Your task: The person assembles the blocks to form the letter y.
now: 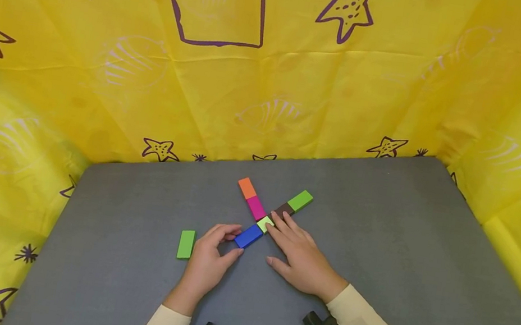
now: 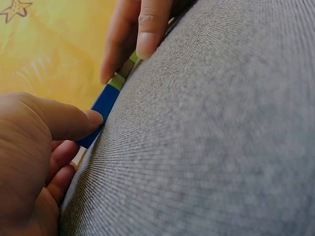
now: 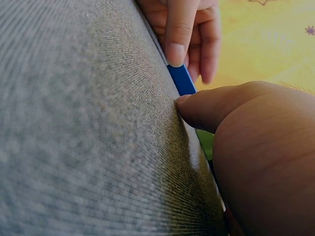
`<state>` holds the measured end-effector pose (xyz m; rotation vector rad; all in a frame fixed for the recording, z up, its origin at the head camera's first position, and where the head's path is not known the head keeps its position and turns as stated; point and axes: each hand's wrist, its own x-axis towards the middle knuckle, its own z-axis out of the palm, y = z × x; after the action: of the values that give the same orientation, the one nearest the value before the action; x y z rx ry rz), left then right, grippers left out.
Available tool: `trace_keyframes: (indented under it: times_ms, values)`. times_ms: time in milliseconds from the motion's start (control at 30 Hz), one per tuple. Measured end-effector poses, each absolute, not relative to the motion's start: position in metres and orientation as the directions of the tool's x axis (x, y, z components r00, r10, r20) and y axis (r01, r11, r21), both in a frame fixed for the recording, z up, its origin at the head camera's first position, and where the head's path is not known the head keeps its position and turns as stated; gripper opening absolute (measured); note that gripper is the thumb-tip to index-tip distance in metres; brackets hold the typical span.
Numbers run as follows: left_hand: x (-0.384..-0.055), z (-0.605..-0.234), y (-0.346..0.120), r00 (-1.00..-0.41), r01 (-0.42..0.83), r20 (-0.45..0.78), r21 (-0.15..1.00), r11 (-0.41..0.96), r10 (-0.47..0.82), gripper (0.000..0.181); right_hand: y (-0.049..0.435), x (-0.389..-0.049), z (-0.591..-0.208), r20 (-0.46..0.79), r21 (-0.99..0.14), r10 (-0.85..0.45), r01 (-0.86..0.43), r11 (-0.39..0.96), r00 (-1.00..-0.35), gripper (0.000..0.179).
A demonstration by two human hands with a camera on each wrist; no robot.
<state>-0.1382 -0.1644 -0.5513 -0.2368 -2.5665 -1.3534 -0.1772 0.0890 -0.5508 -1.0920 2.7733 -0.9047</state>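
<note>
My left hand [image 1: 210, 260] pinches the near end of a blue block [image 1: 249, 236] between thumb and fingers; the left wrist view shows the thumb against its side. That block meets a small light-green block [image 1: 264, 224] at the middle of a flat, branching row. Fingertips of my right hand [image 1: 299, 254] rest on the light-green block and a dark brown block [image 1: 285, 208], fingers extended, thumb off to the side. Beyond the brown one lies a green block [image 1: 301, 200]. A magenta block [image 1: 255, 207] and an orange block [image 1: 247, 187] form the other branch.
A separate green block [image 1: 186, 244] lies just left of my left hand. The grey table [image 1: 404, 253] is bordered at the back and sides by a yellow cloth [image 1: 292, 88] with starfish drawings.
</note>
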Motion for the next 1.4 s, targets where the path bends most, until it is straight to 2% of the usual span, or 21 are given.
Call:
trace_keyframes:
  times_ms: [1400]
  values:
    - [-0.1376, -0.5515, -0.1607, -0.963, 0.224, 0.268, 0.779, 0.586, 0.012, 0.047, 0.089, -0.1786, -0.5539, 0.171, -0.525, -0.632, -0.613, 0.591, -0.756, 0.075]
